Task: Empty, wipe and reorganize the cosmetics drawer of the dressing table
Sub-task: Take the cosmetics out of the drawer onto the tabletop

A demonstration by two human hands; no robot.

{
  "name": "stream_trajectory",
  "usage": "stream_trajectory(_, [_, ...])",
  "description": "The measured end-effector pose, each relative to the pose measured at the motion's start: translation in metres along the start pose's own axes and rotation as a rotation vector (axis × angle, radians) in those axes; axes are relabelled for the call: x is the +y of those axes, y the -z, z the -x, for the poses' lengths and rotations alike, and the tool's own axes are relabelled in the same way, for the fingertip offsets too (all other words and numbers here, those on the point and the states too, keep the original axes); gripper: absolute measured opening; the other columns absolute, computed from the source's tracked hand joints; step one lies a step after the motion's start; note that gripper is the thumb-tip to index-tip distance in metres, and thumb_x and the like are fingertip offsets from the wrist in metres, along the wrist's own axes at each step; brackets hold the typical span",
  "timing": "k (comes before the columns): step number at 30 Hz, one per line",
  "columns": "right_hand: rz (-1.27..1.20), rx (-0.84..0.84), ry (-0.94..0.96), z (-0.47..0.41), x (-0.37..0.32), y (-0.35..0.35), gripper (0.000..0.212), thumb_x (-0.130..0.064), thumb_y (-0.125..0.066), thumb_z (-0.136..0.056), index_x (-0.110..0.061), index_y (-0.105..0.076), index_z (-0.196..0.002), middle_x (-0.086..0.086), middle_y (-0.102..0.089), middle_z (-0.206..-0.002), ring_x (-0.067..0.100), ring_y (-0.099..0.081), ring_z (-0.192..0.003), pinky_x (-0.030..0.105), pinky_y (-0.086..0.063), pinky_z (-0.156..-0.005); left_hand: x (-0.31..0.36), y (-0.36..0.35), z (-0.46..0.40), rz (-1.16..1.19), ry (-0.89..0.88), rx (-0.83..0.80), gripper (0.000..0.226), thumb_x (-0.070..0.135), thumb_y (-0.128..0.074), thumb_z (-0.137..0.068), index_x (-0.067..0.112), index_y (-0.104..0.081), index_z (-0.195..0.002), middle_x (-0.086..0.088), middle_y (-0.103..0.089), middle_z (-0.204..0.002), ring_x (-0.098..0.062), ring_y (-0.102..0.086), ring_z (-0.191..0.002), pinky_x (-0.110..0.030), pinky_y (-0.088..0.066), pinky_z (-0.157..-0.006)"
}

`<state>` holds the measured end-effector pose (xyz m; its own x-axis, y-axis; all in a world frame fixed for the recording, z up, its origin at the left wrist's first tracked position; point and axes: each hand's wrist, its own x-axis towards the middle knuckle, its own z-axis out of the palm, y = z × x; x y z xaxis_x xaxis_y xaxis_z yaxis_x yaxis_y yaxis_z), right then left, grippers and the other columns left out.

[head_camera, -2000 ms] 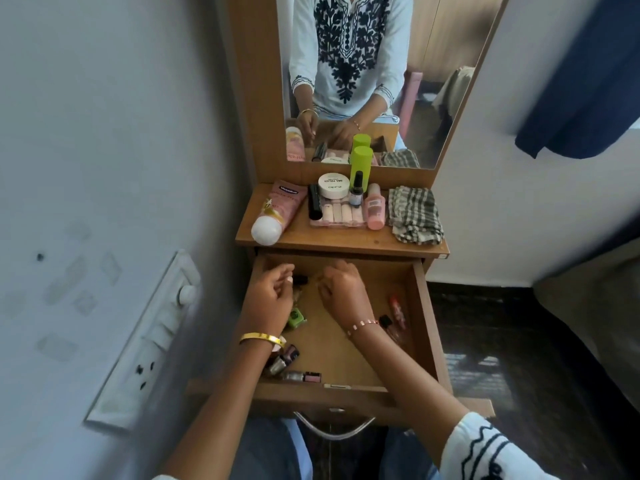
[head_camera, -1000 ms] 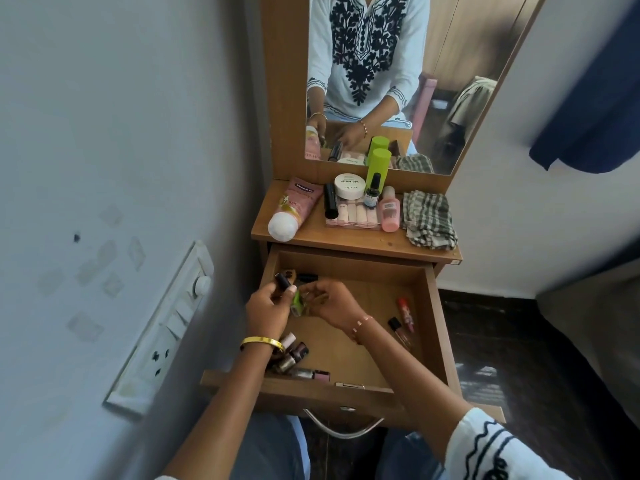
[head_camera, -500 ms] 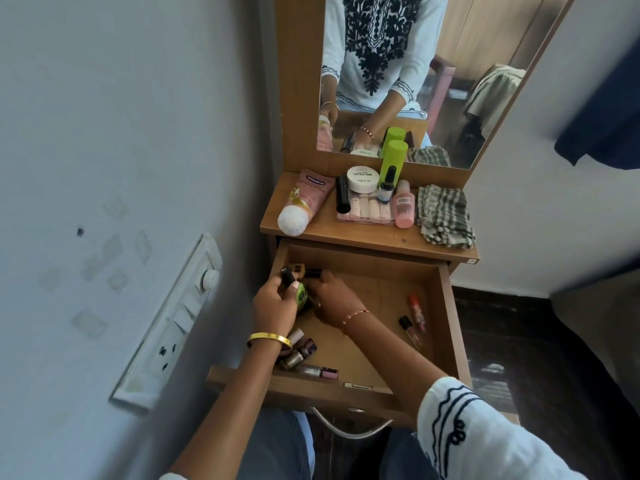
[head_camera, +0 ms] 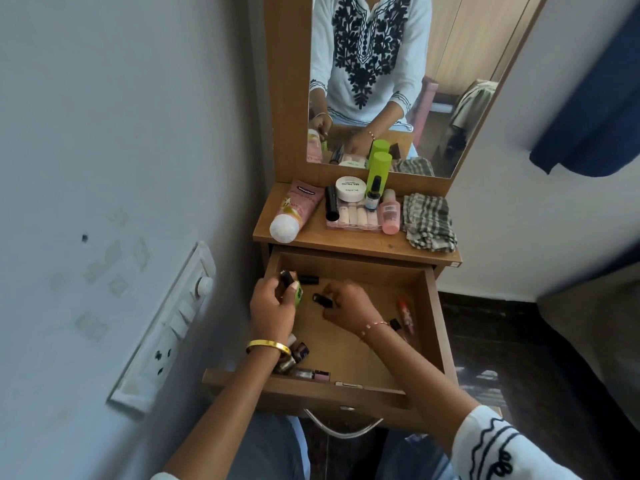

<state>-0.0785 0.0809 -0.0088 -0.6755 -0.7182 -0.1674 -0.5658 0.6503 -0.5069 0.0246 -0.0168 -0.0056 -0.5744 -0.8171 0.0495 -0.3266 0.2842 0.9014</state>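
The wooden drawer (head_camera: 434, 327) stands pulled out under the dressing table top. My left hand (head_camera: 272, 306) grips a small black tube (head_camera: 286, 278) and a green item (head_camera: 298, 295) over the drawer's back left. My right hand (head_camera: 348, 304) pinches a small black cosmetic (head_camera: 321, 300) near the drawer's middle. Another black tube (head_camera: 308, 279) lies at the back. Nail polish bottles (head_camera: 304, 370) lie at the front left. A red lip tube (head_camera: 405, 313) and a dark bottle (head_camera: 394, 324) lie at the right.
On the table top (head_camera: 346, 240) lie a pink tube (head_camera: 294, 213), a white jar (head_camera: 350, 192), a green bottle (head_camera: 377, 171), a pink bottle (head_camera: 389, 216) and a checked cloth (head_camera: 429, 221). A switchboard (head_camera: 166, 327) is on the left wall. The mirror (head_camera: 398, 81) rises behind.
Both hands picked up small items from the drawer's back left. My right hand has since moved a little right, now pinching a black cosmetic. The camera tilted toward the drawer.
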Motion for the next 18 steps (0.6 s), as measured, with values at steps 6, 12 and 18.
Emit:
stream_trajectory(6, [-0.438, 0.226, -0.067, 0.001, -0.012, 0.057, 0.019, -0.011, -0.058, -0.086, -0.008, -0.065, -0.104, 0.002, -0.064, -0.091, 0.015, -0.060, -0.083, 0.016, -0.046, -0.064, 0.038, -0.007, -0.015, 0.027, -0.105, -0.022, 0.028, 0.024, -0.060, -0.086, 0.013, -0.062, -0.112, -0.007, -0.060, -0.110, -0.015, -0.053, -0.095, -0.021, -0.036, -0.078])
stream_trajectory(12, [-0.432, 0.450, -0.114, -0.025, -0.011, 0.100, 0.025, -0.009, -0.057, -0.086, -0.004, -0.061, -0.111, 0.005, -0.061, -0.102, 0.018, -0.059, -0.090, 0.014, -0.043, -0.063, 0.080, -0.017, -0.051, 0.013, -0.160, 0.009, 0.033, 0.018, -0.060, -0.087, 0.005, -0.060, -0.117, -0.014, -0.064, -0.112, -0.026, -0.058, -0.106, -0.025, -0.042, -0.086])
stream_trajectory(18, [-0.327, 0.499, -0.171, -0.058, -0.008, 0.115, 0.005, -0.012, -0.059, -0.082, -0.013, -0.063, -0.085, 0.016, -0.063, -0.104, 0.031, -0.057, -0.104, 0.031, -0.050, -0.078, 0.096, -0.024, -0.081, -0.212, -0.228, 0.035, 0.035, 0.021, -0.060, -0.087, 0.011, -0.059, -0.120, -0.010, -0.065, -0.116, -0.027, -0.058, -0.109, -0.034, -0.046, -0.091])
